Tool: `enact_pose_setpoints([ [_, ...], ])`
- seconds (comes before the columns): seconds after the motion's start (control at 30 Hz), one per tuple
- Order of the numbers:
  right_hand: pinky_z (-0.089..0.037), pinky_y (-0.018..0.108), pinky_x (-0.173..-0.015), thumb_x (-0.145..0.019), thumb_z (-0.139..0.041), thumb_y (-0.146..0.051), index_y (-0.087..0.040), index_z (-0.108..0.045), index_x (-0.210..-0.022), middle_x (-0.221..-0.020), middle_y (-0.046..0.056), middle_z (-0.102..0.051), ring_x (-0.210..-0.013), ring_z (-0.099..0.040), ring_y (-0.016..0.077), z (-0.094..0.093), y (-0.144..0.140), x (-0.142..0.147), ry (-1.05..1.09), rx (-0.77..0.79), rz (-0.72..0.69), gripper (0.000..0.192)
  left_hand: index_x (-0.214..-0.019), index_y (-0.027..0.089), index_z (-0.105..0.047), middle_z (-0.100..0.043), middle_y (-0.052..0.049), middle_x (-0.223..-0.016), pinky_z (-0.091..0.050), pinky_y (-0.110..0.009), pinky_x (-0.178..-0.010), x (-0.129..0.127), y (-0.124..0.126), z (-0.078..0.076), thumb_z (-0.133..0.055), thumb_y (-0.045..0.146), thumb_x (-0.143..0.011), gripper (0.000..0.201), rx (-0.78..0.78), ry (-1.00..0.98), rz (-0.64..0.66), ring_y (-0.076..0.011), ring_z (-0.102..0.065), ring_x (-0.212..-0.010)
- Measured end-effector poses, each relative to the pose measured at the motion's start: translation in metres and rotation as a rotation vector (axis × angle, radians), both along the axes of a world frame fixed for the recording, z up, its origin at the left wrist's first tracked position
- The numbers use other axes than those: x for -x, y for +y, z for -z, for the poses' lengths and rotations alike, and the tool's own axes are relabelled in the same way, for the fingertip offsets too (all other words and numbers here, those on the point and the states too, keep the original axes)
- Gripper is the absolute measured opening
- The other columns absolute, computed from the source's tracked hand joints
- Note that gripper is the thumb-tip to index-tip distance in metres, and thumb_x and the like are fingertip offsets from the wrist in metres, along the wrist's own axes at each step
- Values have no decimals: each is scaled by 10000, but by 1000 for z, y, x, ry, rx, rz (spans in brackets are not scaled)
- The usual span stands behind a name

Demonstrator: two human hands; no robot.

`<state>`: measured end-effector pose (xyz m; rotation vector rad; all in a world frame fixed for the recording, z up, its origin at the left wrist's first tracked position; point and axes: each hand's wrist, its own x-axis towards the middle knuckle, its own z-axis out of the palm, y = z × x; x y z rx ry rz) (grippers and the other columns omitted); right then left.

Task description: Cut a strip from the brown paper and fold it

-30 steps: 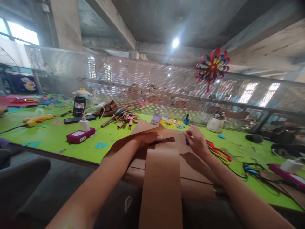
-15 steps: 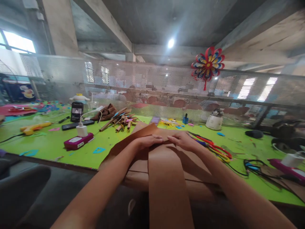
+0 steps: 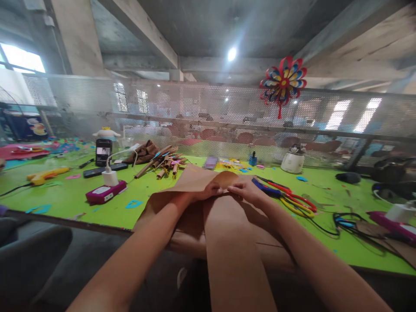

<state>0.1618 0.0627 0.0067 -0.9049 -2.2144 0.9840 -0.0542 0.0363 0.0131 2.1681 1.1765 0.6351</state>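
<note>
Green worktable (image 3: 74, 193), brown paper strip (image 3: 224, 225) pinched at its curled fold by left hand (image 3: 208, 190) and right hand (image 3: 245, 190), scissors (image 3: 289, 197) beside, no legible writing.

Two hands were at work, the left hand (image 3: 211, 189) and the right hand (image 3: 244, 189), both on one long strip of brown paper (image 3: 227, 242). On the green counter (image 3: 74, 195) lay one yellow glue gun (image 3: 45, 174), one upright phone (image 3: 103, 152), one magenta box (image 3: 105, 192) with one white charger (image 3: 110, 177) on it, one heap of rolled paper sticks (image 3: 162, 164) too tangled to count, and one white pot (image 3: 293, 160). One pinwheel (image 3: 283, 82) hung above.
</note>
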Motion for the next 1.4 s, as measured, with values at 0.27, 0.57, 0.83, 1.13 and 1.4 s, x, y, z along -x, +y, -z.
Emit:
enact_pose_setpoints([
  [0.27, -243, 243, -495, -751, -570, -537, -169, -501, -599, -518, -43, -421, -494, -338, 88, 4, 3, -6, 43, 50, -10, 404, -690, 142, -571, -511, 11, -653, -334, -217, -619, -5, -1, -3, -468, 528, -836, 425, -18, 72, 57, -119, -427, -649],
  [0.57, -247, 236, -491, -787, -542, -550, -168, -486, -578, -484, -53, -419, -471, -317, 76, 1, 2, -11, 29, 37, -34, 439, -734, 140, -579, -520, 7, -678, -313, -215, -593, -6, -3, -2, -405, 514, -875, 436, -120, 161, 85, -114, -435, -636],
  [0.83, -392, 237, -606, -774, -606, -477, -148, -654, -869, -818, 34, -633, -700, -526, 128, -7, -6, -8, 58, -34, -120, 346, -784, 131, -595, -557, -4, -718, -333, -223, -626, -15, -13, -7, -381, 449, -906, 403, -222, 194, 14, -122, -468, -664],
  [1.13, -272, 230, -472, -773, -571, -547, -152, -562, -635, -533, -32, -455, -510, -381, 88, -7, -7, -10, -11, -80, -5, 419, -929, 180, -626, -633, -26, -876, -394, -234, -771, -13, -4, 5, -425, 444, -901, 333, -280, 188, 27, -156, -544, -804],
  [1.4, -228, 231, -466, -762, -550, -587, -157, -505, -606, -517, -53, -390, -485, -310, 71, -1, -3, -10, 26, -15, -48, 459, -987, 143, -662, -665, -52, -844, -391, -233, -687, -18, -16, -3, -430, 390, -905, 349, -199, 160, 41, -154, -550, -740],
])
